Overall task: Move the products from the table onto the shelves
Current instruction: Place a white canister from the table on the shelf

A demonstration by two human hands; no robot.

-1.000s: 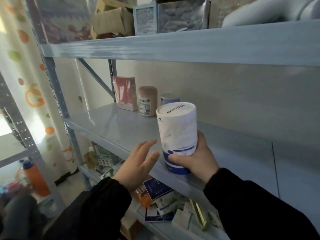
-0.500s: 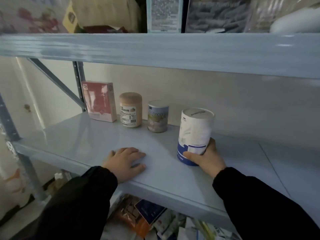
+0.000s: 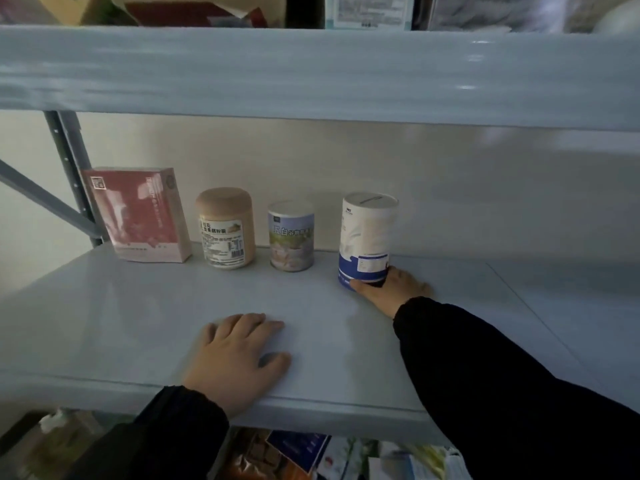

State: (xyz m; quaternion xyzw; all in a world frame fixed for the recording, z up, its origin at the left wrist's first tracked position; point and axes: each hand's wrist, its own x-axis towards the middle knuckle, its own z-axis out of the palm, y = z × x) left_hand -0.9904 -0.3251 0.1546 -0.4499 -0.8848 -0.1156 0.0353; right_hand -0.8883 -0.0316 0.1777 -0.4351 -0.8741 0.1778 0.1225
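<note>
While your right hand (image 3: 391,289) curls its fingers round the base of the white-and-blue canister (image 3: 367,237), it stands upright far back on the shelf (image 3: 104,323), rightmost beside the can (image 3: 291,237), beige jar (image 3: 225,228) and pink box (image 3: 138,216). Your left hand (image 3: 235,355) lies flat near the edge, fingers released. Four products look shelved; only letting go is left here, and the desk is out of view.

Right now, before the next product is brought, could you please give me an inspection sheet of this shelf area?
Surface: grey shelf, products lined along its back.
Job's things: white and blue canister upright, rightmost in the row; pink box, beige jar and small can to its left.
Clutter: mixed packets on the shelf below.
Grippers: left hand flat on the shelf; right hand grips the canister's base.
Cables: nothing seen.
Surroundings: upper shelf overhead; pale wall behind.
</note>
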